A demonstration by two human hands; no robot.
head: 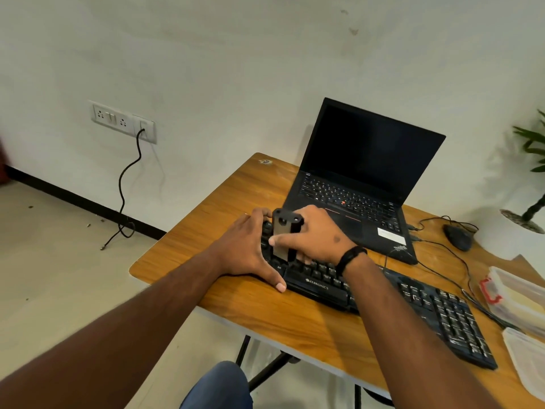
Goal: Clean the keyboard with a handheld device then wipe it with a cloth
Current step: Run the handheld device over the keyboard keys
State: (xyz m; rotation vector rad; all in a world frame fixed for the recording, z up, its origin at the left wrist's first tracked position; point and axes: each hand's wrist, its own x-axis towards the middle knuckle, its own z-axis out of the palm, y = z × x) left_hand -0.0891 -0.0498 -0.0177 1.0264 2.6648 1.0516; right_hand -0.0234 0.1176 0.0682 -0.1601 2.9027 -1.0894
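Keyboard (383, 302), black and full-sized, lies slanted across the front of a wooden table (206, 231), its left end close to the table's left edge and its number pad toward the front right corner. The left hand (250, 249) rests flat on that left end, fingers together over the far edge and thumb spread along the near edge, steadying it. The right hand (318, 234) grips a small dark handheld cleaner (284, 236), upright with its lower end on the keys; the thumb presses its front face and the fingers curl behind it.

An open laptop (359, 187) with a dark screen sits just behind the keyboard. A mouse (458, 236) and its cables (442, 261) lie toward the back right, and clear plastic boxes (519, 302) crowd the right edge. No cloth can be made out.

Risks, as a judgement: the keyboard's left end sits close to the table edge, so a hard sideways push could slide it off. Sweeping right, the cleaner or wrist could snag a cable or bump the laptop. Open room is mainly the bare wood along the front edge and the back left corner.
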